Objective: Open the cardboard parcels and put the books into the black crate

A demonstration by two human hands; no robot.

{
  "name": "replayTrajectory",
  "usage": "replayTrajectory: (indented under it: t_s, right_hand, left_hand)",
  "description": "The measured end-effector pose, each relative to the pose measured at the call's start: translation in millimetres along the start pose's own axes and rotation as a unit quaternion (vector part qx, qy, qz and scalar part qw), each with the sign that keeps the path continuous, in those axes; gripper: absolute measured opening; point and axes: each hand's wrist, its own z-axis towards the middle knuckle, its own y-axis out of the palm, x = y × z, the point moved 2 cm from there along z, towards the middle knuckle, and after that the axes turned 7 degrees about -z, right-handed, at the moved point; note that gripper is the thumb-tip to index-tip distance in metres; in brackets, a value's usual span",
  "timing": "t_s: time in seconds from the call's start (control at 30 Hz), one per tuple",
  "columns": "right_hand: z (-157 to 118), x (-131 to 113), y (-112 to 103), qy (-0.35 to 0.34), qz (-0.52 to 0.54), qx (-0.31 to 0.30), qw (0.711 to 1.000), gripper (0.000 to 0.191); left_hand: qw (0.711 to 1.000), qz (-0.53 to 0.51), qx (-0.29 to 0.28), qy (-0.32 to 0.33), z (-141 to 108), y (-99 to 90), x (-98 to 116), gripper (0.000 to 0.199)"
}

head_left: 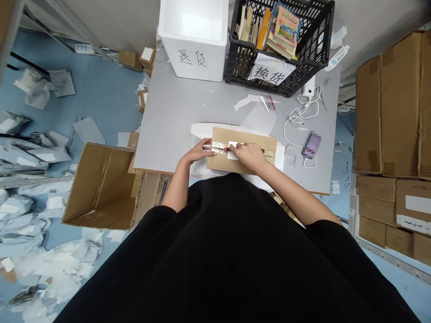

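Note:
A flat cardboard box (249, 167) with clear tape and a white label lies on white paper near the table's front edge. My left hand (198, 152) holds the box's left end, fingers and thumb apart along that edge. Closed over the middle of the box, my right hand (249, 157) grips a slim red-and-black tool (226, 149). Its red end points left at the taped seam, and a dark end shows right of the hand. Most of the tool is hidden by my fingers, so its exact kind is unclear.
At the table's back stand a white foam bin (202, 60) and a black crate (283, 87) of books. A purple phone (311, 144) and a white cable (298, 115) lie right. An open carton (101, 188) stands left; stacked cartons (397, 112) stand right.

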Motion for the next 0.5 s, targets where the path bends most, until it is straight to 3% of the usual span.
replayTrajectory:
  t_s: [0.5]
  right_hand:
    - [-115,89,70,0.157,-0.012,-0.059,0.986,0.053]
  left_hand:
    - [1.000,0.010,0.025,0.015,14,8.3,-24,0.073]
